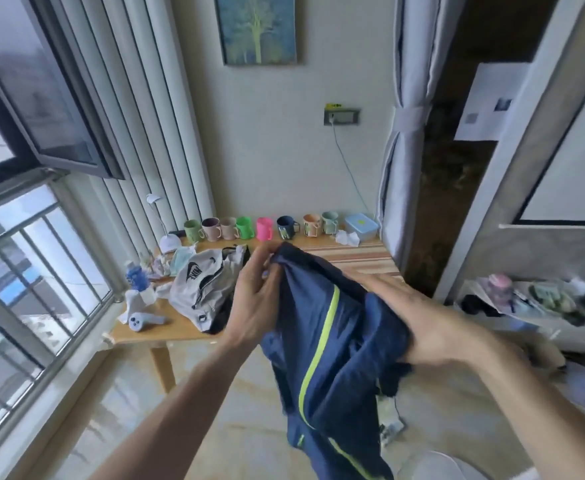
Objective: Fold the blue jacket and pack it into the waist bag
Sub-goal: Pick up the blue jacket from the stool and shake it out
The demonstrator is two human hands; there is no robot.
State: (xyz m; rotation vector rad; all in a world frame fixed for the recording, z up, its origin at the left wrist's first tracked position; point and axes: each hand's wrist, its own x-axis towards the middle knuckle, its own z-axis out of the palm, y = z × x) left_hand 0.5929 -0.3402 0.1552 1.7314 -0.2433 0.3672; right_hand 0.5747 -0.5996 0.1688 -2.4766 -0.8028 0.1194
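Note:
The blue jacket [332, 344], dark blue with a lime-green zipper stripe, hangs in the air in front of the table, bunched at the top and trailing down toward the floor. My left hand [256, 296] pinches its upper edge near the collar. My right hand [422, 323] grips a fold of the fabric on the right side. The waist bag [203, 284], light grey with a black logo and black zip, lies crumpled on the wooden table [180, 329] just left of my left hand; I cannot tell whether its zip is open.
A row of coloured mugs [263, 227] lines the table's far edge beside a clear lidded box [361, 226]. A blue bottle [137, 277], a small lamp [170, 241] and a light-blue device [145, 321] sit at the table's left. Window left, cluttered shelf [540, 299] right.

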